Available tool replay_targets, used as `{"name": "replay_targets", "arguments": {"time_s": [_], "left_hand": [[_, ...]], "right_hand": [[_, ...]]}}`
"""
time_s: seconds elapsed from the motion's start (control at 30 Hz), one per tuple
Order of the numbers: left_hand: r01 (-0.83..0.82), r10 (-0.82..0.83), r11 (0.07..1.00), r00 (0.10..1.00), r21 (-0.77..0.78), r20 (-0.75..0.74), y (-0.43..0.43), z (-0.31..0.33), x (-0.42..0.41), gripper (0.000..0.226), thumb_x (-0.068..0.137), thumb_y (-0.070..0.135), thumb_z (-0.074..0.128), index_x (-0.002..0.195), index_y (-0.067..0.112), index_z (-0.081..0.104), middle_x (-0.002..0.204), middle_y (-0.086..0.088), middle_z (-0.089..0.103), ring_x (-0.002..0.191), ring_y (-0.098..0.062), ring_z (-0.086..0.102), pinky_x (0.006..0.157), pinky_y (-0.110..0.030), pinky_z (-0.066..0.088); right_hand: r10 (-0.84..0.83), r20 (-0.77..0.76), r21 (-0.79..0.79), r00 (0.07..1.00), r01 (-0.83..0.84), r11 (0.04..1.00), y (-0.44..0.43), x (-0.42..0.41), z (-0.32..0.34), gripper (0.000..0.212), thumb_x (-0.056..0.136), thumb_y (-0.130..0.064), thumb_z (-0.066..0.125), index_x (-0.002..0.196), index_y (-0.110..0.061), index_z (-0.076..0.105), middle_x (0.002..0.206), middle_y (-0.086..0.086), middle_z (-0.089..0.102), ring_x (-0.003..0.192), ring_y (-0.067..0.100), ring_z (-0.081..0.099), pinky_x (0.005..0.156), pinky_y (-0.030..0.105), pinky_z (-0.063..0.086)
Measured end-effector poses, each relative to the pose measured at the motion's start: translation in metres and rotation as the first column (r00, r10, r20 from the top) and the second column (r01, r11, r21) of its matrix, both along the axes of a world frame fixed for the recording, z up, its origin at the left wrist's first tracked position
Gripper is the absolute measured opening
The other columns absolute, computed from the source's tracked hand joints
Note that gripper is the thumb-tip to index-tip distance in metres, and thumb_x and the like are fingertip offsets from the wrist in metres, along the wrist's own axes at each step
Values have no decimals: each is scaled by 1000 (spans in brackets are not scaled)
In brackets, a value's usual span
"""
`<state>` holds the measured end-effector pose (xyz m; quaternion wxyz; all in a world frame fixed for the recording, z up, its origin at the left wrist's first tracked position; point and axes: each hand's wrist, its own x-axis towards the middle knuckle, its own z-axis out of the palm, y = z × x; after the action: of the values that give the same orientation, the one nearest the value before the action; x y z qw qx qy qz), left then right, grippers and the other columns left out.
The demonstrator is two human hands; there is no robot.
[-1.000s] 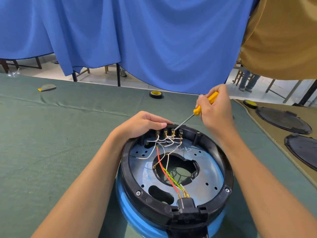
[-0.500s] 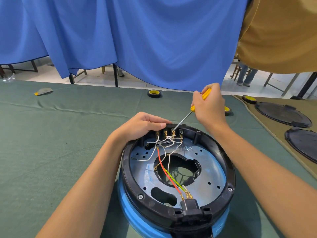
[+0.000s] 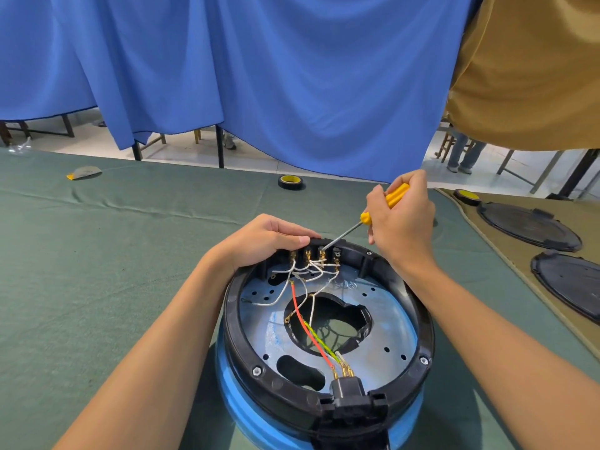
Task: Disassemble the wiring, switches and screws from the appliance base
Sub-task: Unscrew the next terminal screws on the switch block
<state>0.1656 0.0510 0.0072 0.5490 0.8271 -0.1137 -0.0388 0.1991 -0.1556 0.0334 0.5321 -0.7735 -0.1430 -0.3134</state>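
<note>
The blue appliance base [image 3: 412, 323] with a black rim sits upside down on the green cloth, close to me. White wires [image 3: 311, 271] run to a row of brass switch terminals [image 3: 315, 254] at its far rim. A red wire [image 3: 308, 329] and a green-yellow wire lead to the black plug socket [image 3: 349, 389] at the near rim. My left hand [image 3: 266, 240] grips the far left rim beside the terminals. My right hand [image 3: 401, 219] holds a yellow-handled screwdriver [image 3: 383, 203], its tip on a terminal.
A yellow-black tape roll [image 3: 291, 182] lies on the green table cloth [image 3: 97, 254] beyond the base, another [image 3: 467, 197] at far right. Two black round covers [image 3: 529, 226] lie on the brown cloth to the right. Blue curtain hangs behind.
My right hand has shifted slightly on the screwdriver, its tip staying at the terminals. My left hand keeps its grip on the rim. The view has tilted a little.
</note>
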Motion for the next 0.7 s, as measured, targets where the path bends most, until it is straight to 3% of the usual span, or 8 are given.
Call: {"name": "replay_targets", "arguments": {"time_s": [0.07,0.2,0.33,0.47,0.57,0.63,0.7], "left_hand": [[-7,7,1000,1000,7,-6,0,0,0,23,95,17,59,113,22,73,107,1,74,107,-16,67,104,-31,45],[-15,15,1000,1000,18,-3,-1,1,-1,24,96,16,59,116,17,72,108,2,74,107,-14,66,106,-33,44],[-11,11,1000,1000,-2,-6,0,0,-2,25,96,14,58,117,15,71,111,-2,73,111,-19,65,108,-36,42],[-4,4,1000,1000,-22,-15,1,-2,-1,25,96,13,58,117,14,71,110,-3,73,111,-20,65,107,-35,43],[-5,4,1000,1000,-22,-14,2,-2,-1,25,96,14,58,117,15,71,109,-2,74,109,-19,66,105,-33,44],[-11,11,1000,1000,-28,-15,2,-3,-1,25,96,14,58,117,14,71,109,-4,74,109,-21,66,105,-34,45],[-11,11,999,1000,-42,-15,1,-4,0,25,96,12,58,117,12,70,110,-5,73,111,-22,65,106,-34,44]], "right_hand": [[-33,-33,-33,999,32,999,1,7,0,26,91,-15,54,80,-26,34,72,12,51,60,28,58,41,27,47],[-38,-61,-122,997,30,992,7,24,5,18,88,-12,51,83,-19,35,69,-2,42,65,21,48,41,15,34],[14,-170,-233,985,-54,971,17,37,13,10,88,-11,46,85,-13,37,73,0,40,80,24,44,51,28,35],[22,-249,-157,968,-62,986,18,38,13,11,89,-11,46,84,-15,37,77,3,42,81,30,48,51,33,41],[-23,-182,-69,983,10,998,8,25,5,16,89,-15,50,83,-21,37,83,13,52,85,35,59,53,40,52],[-2,-82,-6,997,2,1000,0,13,-1,23,90,-18,56,80,-24,36,81,21,57,70,30,65,40,29,49],[50,11,40,999,-50,998,-6,2,-4,26,90,-19,63,81,-19,38,70,24,59,45,13,62,33,17,40]]}}
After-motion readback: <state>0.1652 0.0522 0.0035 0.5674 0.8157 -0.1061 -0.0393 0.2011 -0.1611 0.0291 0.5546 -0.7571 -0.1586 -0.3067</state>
